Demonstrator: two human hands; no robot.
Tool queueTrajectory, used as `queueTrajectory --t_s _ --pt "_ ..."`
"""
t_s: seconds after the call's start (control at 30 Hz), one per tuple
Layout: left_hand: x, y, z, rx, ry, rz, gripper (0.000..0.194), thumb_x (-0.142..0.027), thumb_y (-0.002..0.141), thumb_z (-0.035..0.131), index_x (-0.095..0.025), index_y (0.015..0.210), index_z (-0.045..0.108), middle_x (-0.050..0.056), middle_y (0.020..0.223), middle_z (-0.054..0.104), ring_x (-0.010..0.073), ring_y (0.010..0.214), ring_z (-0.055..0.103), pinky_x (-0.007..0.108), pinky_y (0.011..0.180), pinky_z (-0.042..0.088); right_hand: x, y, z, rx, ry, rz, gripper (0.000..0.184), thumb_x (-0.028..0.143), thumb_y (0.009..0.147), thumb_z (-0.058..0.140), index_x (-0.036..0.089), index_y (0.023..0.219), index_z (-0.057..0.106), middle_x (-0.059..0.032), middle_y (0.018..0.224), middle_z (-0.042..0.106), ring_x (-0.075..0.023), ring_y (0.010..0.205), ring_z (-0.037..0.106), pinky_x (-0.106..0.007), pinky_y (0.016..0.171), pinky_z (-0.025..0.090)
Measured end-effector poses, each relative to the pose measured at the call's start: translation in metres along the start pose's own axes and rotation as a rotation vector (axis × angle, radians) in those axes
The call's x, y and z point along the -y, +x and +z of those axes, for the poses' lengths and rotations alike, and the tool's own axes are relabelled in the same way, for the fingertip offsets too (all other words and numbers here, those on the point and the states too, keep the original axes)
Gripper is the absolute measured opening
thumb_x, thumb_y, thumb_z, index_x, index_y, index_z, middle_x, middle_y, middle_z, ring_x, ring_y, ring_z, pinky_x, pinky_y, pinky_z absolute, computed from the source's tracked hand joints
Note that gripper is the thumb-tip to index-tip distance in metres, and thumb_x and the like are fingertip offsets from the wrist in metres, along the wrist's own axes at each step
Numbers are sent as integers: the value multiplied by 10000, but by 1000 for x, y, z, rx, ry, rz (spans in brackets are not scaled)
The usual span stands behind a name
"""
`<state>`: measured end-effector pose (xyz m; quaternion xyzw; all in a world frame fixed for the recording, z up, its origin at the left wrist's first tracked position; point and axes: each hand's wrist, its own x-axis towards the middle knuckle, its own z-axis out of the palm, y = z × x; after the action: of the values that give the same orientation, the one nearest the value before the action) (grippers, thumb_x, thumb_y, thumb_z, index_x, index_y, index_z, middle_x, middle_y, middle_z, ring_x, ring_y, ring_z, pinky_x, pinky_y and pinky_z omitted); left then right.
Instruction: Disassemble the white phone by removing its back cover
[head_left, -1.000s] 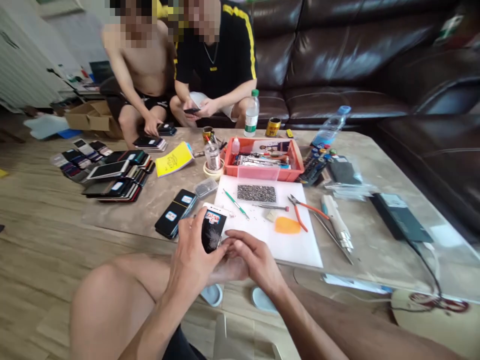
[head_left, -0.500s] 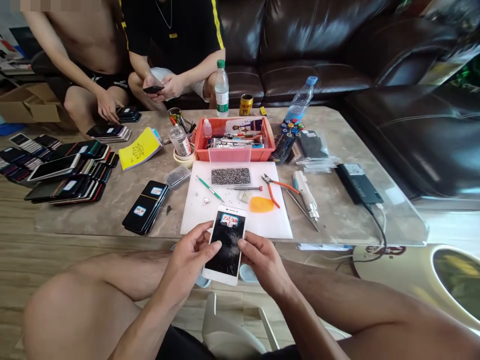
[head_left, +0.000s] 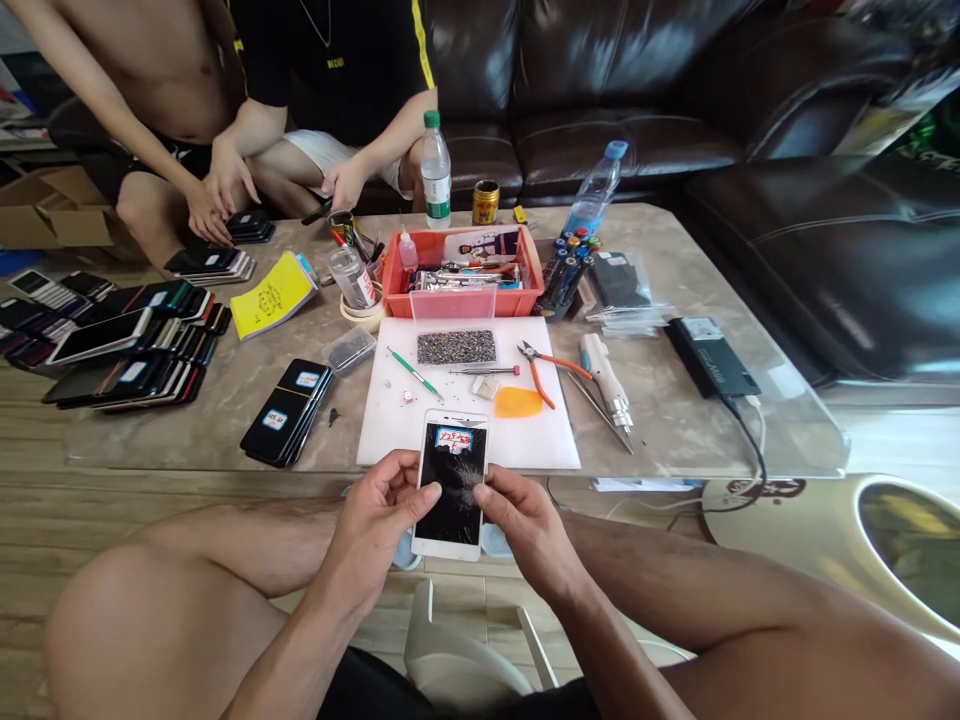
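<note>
Between my two hands I hold a white smartphone [head_left: 448, 520] with a cracked black screen and a handwritten label near its top. My left hand [head_left: 379, 515] grips its left edge, thumb on the glass. On the right edge is my right hand [head_left: 529, 520], its thumb beside the shattered patch. Just past the phone lies a white mat [head_left: 382, 440] bearing a green pen-like tool [head_left: 412, 371], a thin screwdriver [head_left: 487, 371], an orange pick [head_left: 517, 402] and orange-handled cutters [head_left: 540, 375]. A dark speckled block [head_left: 456, 347] rests at the mat's far side.
A red tool bin [head_left: 517, 303] stands behind the mat. Stacked phones [head_left: 285, 410] lie at left, with larger piles [head_left: 142, 350] beyond. At right are a white electric tool [head_left: 604, 380] and a black power box [head_left: 712, 358]. Two people sit across the table.
The view has shifted slightly, and the phone is held a little straighter. Across the table, one person's hand has left their phone and reached toward the small stack beside the other person's hand.
</note>
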<state>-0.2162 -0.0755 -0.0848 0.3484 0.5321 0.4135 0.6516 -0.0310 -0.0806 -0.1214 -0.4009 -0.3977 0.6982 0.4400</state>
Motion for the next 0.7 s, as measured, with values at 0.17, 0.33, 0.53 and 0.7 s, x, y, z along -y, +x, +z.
queueTrajectory --t_s 0.17,0.33,0.53,0.7 --pt "2 -1 -4 -43 -10 34 317 -384 809 859 -209 1045 737 4 909 713 126 852 627 214 793 498 7 -6 7 48 -76 -16 326 499 969 675 191 1031 763 -26 925 685 -173 872 586 -281 814 491" --pt "-2 -3 -5 -78 -96 13 336 -360 769 886 -192 1014 727 -1 881 711 126 809 630 219 749 503 5 -11 17 70 -85 49 382 536 953 686 165 1022 744 -25 848 635 -156 754 597 -268 685 533" --pt "-9 2 4 44 -400 -103 317 -440 857 793 -185 994 662 32 935 740 189 813 705 295 743 541 -3 -13 25 50 397 216 375 502 880 779 133 859 721 -10 646 619 -97 505 543 -223 521 503" --pt "-3 9 10 118 -600 -230 587 -476 758 884 -196 1190 603 106 1177 752 286 966 758 415 884 581 -7 -15 29 35 653 353 326 428 818 859 144 792 702 17 577 591 -60 418 455 -188 438 470"
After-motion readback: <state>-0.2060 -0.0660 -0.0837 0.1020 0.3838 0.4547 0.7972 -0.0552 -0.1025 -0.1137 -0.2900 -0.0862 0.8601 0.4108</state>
